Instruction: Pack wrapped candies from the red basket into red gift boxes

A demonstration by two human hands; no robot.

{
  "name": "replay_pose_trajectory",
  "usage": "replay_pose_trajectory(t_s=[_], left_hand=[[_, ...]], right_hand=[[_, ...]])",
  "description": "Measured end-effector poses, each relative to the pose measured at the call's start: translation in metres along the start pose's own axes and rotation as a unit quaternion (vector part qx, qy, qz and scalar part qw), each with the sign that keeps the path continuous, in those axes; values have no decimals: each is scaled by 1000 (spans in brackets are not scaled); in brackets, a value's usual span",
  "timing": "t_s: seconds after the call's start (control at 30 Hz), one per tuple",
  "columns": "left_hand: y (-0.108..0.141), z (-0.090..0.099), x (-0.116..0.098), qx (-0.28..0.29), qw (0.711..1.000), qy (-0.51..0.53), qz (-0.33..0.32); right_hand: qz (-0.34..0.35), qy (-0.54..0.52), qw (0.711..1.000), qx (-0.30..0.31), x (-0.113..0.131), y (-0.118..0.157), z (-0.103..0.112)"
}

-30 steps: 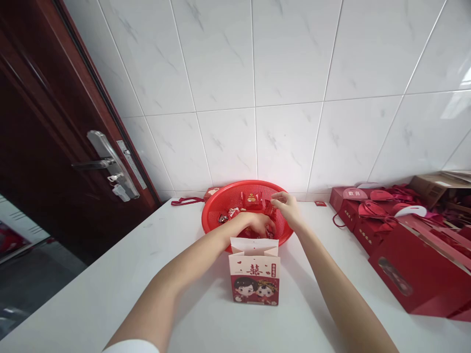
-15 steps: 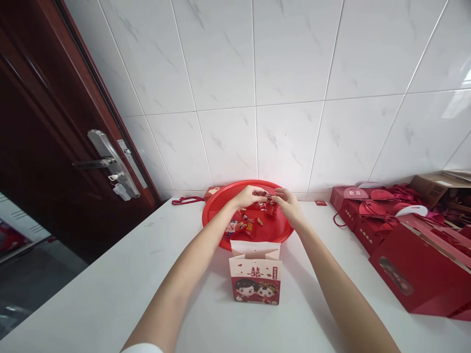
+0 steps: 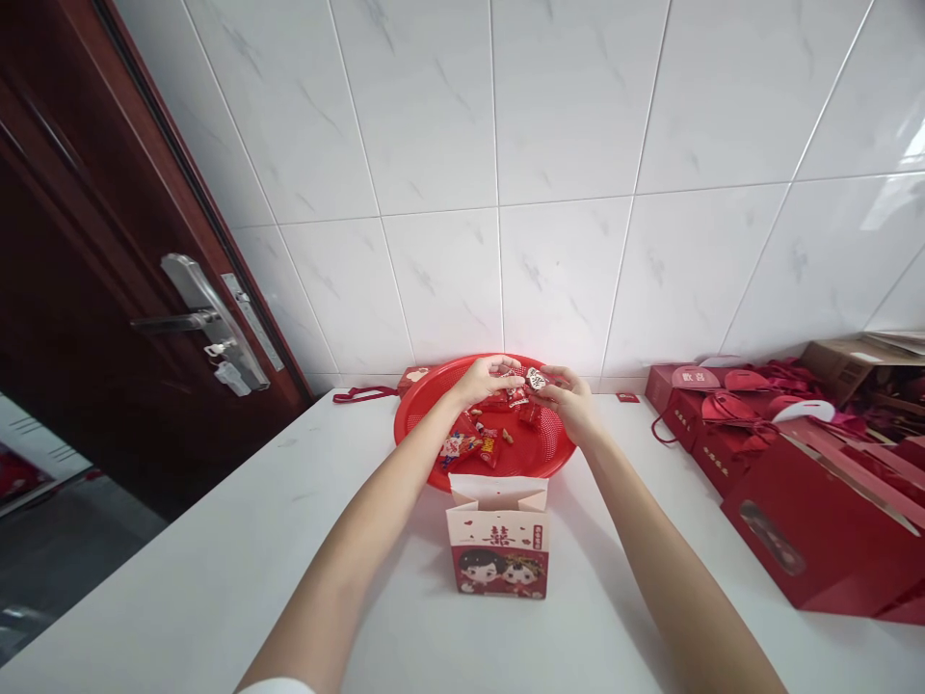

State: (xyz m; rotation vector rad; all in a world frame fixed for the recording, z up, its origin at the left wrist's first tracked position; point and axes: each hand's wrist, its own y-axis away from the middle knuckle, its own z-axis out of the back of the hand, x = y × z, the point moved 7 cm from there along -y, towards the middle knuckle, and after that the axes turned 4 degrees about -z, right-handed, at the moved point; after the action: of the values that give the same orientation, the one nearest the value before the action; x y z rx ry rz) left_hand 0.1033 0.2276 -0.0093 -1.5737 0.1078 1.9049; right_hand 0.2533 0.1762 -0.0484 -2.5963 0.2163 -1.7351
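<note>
A white-tiled wall point(image 3: 426, 106) behind a white worktop point(image 3: 217, 549), a dark door point(image 3: 79, 212) at the left.
Glossy tiles point(image 3: 578, 106) with faint grey veining cover the wall in straight rows, and the worktop's back edge runs along the wall's foot. Near the back left corner, the reddish-brown door carries a metal lever handle point(image 3: 180, 322), with keys point(image 3: 232, 378) hanging below. Past the worktop's left edge lies a dark grey floor point(image 3: 93, 540). Bright reflections point(image 3: 878, 200) shine on the tiles above the right end; the light is soft elsewhere.
</note>
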Motion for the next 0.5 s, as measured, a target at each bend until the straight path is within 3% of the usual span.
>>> replay_pose_trajectory(t_s=[0.5], left_hand=[[-1, -10, -3, -44, 998, -29, -28]], right_hand=[[-36, -2, 997, 64, 1, 6, -7]])
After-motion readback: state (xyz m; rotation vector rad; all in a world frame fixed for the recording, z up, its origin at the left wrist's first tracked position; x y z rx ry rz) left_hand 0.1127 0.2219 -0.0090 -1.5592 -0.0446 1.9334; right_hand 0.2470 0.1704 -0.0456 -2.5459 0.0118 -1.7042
